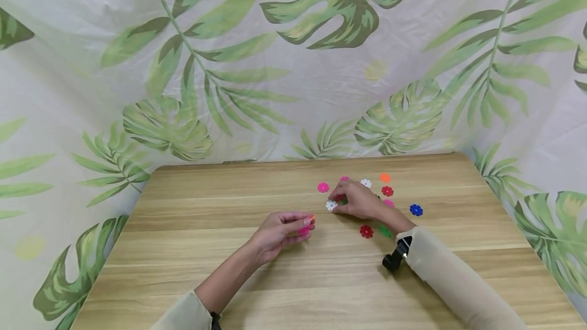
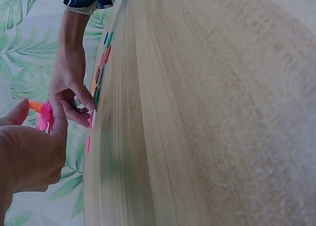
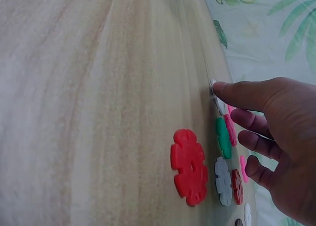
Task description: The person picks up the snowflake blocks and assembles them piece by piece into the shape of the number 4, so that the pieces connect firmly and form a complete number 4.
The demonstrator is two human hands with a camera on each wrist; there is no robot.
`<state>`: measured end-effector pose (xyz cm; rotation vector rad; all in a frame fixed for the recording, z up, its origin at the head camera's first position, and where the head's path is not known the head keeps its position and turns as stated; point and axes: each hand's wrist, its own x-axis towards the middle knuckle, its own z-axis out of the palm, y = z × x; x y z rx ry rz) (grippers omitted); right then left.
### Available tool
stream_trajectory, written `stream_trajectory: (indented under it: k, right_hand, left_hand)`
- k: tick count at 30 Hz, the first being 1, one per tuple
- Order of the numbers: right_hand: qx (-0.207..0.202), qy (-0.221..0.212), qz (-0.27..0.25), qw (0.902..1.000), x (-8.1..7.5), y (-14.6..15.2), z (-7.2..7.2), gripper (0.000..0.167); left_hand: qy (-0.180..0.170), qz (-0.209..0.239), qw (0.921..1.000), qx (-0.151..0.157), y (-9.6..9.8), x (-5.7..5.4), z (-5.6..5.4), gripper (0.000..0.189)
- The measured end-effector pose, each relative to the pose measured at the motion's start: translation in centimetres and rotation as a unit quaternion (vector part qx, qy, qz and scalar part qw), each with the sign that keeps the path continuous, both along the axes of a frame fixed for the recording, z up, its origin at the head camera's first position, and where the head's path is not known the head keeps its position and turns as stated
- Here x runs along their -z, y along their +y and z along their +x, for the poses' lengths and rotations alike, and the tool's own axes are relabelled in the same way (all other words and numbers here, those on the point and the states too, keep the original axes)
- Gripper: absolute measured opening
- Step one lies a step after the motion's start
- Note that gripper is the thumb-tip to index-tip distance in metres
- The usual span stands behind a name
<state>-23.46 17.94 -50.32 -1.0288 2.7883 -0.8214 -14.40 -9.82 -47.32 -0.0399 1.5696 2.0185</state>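
Observation:
My left hand [image 1: 282, 233] holds a pink interlocking disc [image 1: 303, 230] with an orange interlocking disc [image 2: 34, 106] joined to it, both between thumb and fingers above the table. Farther right and forward, my right hand [image 1: 357, 198] pinches a white interlocking disc [image 1: 331, 205] at the tabletop, the thumb on its near edge. That disc looks slightly tilted in the right wrist view. Close under the right hand lies a green disc [image 3: 223, 138], partly covered in the head view. A pink disc [image 1: 323, 187] lies just beyond the white one.
Around the right hand several loose discs lie flat: a blue disc [image 1: 416, 210], an orange disc [image 1: 384, 177], a red disc [image 1: 366, 231] and another white disc [image 1: 365, 183] among them. The wooden table [image 1: 192, 264] ends at a leaf-patterned cloth [image 1: 275, 65] behind.

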Motion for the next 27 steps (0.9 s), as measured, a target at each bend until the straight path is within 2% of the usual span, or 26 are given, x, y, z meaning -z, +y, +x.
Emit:
stream_trajectory:
  k: [13, 20, 27]
  right_hand:
    - [0.012, -0.021, 0.013, 0.9996, 0.1, -0.26, -0.52, 0.023]
    - [0.023, -0.017, -0.007, 0.9996, 0.23, -0.57, -0.24, 0.025]
    - [0.016, 0.0, -0.036, 0.9992, 0.48, -0.63, 0.29, 0.025]
  left_hand:
    - [-0.002, 0.001, 1.0, -0.008, 0.14, 0.18, 0.09, 0.033]
    - [-0.003, -0.002, 0.9999, -0.013, 0.0, 0.29, 0.04, 0.033]
    - [-0.004, 0.0, 0.9999, -0.011, -0.2, 0.47, -0.03, 0.035]
